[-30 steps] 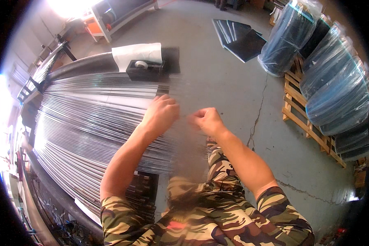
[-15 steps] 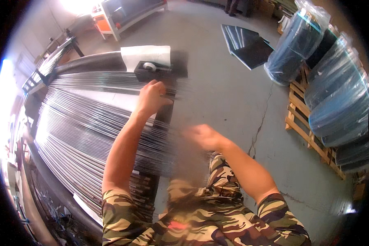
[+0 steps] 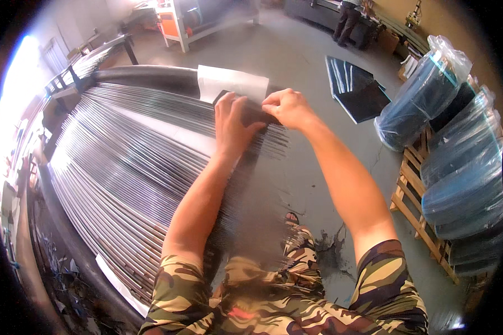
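Observation:
Long thin metal rods (image 3: 134, 148) lie side by side on a bench, fanned into bundles, with free ends toward me. Above their far ends my left hand (image 3: 235, 125) arches, thumb and fingers apart, against a dark block (image 3: 222, 97) that it mostly hides. To its right, beside the block, my right hand (image 3: 288, 109) has thumb and fingertips pinched together. Whatever is in that pinch, if anything, is too small to make out. A white sheet (image 3: 235, 81) lies just beyond both hands, over a dark padded roll (image 3: 151, 73). A white strip (image 3: 167, 129) runs between the rods.
Plastic-wrapped dark rolls (image 3: 416, 92) stand at the right by a wooden pallet (image 3: 413, 195). Dark flat panels (image 3: 357, 89) lie on the grey floor. At the back are an orange-and-white machine frame (image 3: 173, 28) and another person (image 3: 349, 22).
My right hand has moved from low in the middle up and away, closing into a pinch beside the block. My left hand has shifted onto the block, hiding its white round part. The view has turned.

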Motion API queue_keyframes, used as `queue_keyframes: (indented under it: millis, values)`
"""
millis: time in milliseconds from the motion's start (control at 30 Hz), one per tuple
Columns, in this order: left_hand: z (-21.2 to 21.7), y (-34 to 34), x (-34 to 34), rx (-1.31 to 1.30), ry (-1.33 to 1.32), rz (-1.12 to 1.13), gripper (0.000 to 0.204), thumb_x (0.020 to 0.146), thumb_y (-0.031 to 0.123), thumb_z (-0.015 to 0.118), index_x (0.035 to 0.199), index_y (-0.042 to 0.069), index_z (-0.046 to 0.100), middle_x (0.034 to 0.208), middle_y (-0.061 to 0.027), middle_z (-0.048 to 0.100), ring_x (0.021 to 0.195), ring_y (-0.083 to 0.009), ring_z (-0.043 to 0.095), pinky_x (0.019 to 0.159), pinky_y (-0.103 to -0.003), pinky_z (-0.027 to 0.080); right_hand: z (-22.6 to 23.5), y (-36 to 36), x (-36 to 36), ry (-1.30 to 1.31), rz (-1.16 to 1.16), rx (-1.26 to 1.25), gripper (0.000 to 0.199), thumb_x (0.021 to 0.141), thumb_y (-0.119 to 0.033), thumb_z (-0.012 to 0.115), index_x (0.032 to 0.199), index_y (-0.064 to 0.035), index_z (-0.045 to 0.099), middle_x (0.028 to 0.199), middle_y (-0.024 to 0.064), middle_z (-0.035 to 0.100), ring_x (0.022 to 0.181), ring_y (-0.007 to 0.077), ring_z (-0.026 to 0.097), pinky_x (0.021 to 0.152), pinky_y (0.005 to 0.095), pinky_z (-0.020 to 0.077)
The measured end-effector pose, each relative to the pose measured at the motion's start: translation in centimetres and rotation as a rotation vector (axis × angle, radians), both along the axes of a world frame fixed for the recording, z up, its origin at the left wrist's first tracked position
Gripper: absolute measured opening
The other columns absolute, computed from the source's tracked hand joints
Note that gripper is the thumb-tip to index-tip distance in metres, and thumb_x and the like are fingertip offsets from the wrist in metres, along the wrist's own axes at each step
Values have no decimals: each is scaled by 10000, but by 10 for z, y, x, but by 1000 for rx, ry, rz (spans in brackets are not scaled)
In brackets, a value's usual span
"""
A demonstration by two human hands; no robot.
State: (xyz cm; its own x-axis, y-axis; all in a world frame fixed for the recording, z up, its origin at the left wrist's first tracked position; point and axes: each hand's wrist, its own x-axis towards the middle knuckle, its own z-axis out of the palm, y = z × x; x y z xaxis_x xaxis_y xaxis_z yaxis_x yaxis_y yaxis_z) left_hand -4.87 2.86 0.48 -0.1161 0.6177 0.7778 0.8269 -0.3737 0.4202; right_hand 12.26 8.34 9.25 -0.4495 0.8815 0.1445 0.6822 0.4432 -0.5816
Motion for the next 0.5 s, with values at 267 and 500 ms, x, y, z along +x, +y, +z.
queue_keyframes:
  millis: [267,500]
  values:
    - [-4,3,2,82,53,0,764,583,188,948,1256,129,592,1386,-149,461,1281,-377,445,1055,-474,433,3,28,-26,-336,72,5,195,853,-230,743,999,-109,788,1012,127,752,984,257,700,903,383,543]
    - [-6,1,5,57,-19,-30,729,603,140,916,1259,150,597,1409,-166,445,1321,-401,399,1091,-518,373,16,28,-24,-240,69,-167,207,809,-191,772,944,-35,776,929,118,730,910,210,665,818,361,521]
